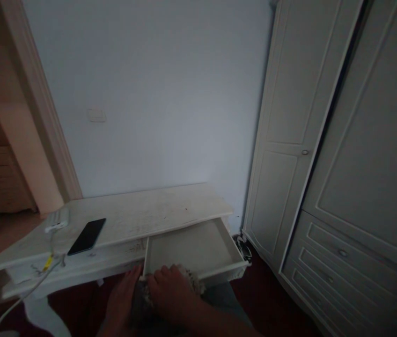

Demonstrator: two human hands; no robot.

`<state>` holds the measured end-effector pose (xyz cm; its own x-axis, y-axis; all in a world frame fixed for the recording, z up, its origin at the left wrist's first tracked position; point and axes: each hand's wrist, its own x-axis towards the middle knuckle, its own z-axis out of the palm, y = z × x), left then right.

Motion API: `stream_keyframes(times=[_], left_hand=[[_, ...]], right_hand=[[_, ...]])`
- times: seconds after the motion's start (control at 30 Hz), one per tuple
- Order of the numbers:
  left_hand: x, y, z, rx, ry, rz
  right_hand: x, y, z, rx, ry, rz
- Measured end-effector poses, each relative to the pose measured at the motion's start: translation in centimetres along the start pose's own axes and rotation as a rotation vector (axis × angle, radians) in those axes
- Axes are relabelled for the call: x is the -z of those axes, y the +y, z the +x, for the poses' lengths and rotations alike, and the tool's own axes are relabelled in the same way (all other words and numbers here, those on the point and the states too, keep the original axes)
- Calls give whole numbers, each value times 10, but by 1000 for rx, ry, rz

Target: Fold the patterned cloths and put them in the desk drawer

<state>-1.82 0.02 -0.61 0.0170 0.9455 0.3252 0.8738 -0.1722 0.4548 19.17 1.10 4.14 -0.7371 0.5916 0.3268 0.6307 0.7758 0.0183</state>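
A white drawer (191, 248) is pulled out of a white console table (170, 203), and its inside looks bare. My right hand (172, 288) is closed on a greyish, fringed cloth (194, 281) at the drawer's front edge, near the left corner. Part of the cloth hangs between my hands, dark and hard to make out. Close to the drawer's left side is my left hand (124, 290), its fingers stretched forward with nothing seen in them; whether it touches the drawer is unclear.
A black phone (86, 236) and a white power strip (58, 219) with a cable (37, 285) lie on the table's left part. To the right stands a white wardrobe (286, 178). Dark objects (243, 248) sit on the floor beside the drawer. A doorway opens at left.
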Motion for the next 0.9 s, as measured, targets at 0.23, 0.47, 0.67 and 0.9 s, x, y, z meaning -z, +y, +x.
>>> stream_keyframes(times=[0.23,0.47,0.67,0.9], left_hand=[[27,50,-22,-108,-153,46],[24,103,1,73,-209,-208],[34,110,-7,9,-160,-549],[44,125,-8,202,-147,-1102]], right_hand=[[10,32,-27,-25,-86,89],[38,87,-64,-302,-163,385],[43,102,-74,-414,-150,682],[43,99,-77,-319,131,1052]])
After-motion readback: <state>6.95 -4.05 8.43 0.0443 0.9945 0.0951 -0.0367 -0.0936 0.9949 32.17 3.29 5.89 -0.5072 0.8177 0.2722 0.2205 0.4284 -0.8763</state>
